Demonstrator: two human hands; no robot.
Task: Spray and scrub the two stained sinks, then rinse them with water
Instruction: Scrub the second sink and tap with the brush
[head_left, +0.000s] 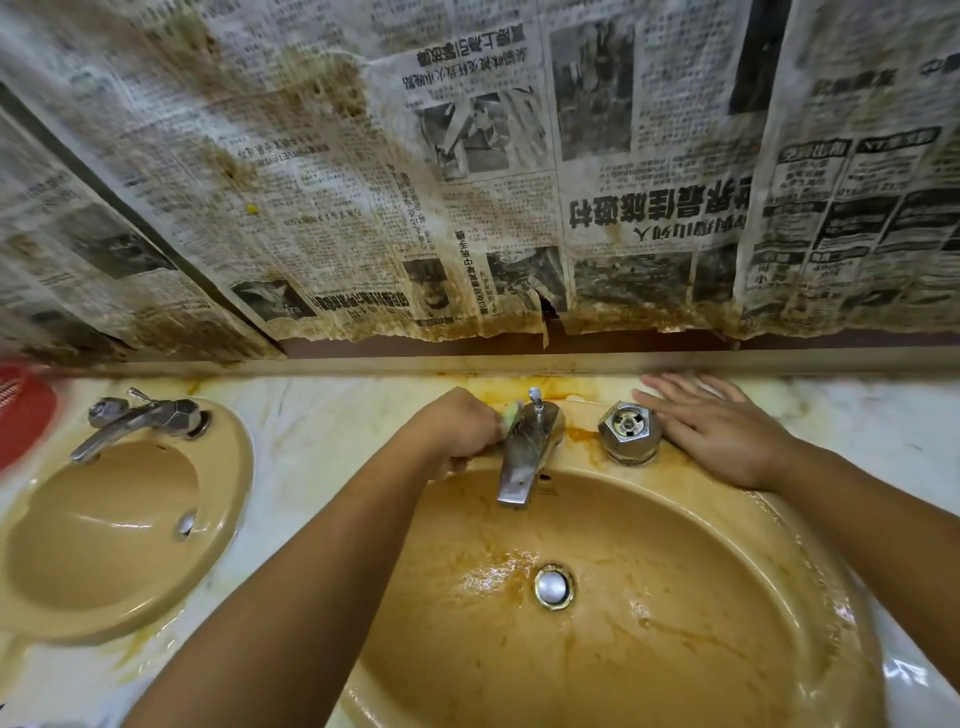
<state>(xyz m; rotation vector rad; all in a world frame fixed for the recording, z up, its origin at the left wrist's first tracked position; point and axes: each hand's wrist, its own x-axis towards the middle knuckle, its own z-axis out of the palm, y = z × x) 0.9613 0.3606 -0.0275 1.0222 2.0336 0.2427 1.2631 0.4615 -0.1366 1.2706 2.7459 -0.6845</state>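
At twelve o'clock of the stained sink (727, 582), the left hand (457, 426) grips a green sponge (510, 415) against the faucet (527, 454); the right hand (714, 431) lies flat at one o'clock

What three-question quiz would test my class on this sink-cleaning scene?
1. True or false: the right hand grips the faucet knob.
2. The left hand presses the green sponge against: A) the drain plug, B) the faucet, C) the newspaper.
3. Which shows more brown stain, the left sink or the near sink?
Key: 1. False; it lies flat on the counter beside the knob. 2. B. 3. The near sink.
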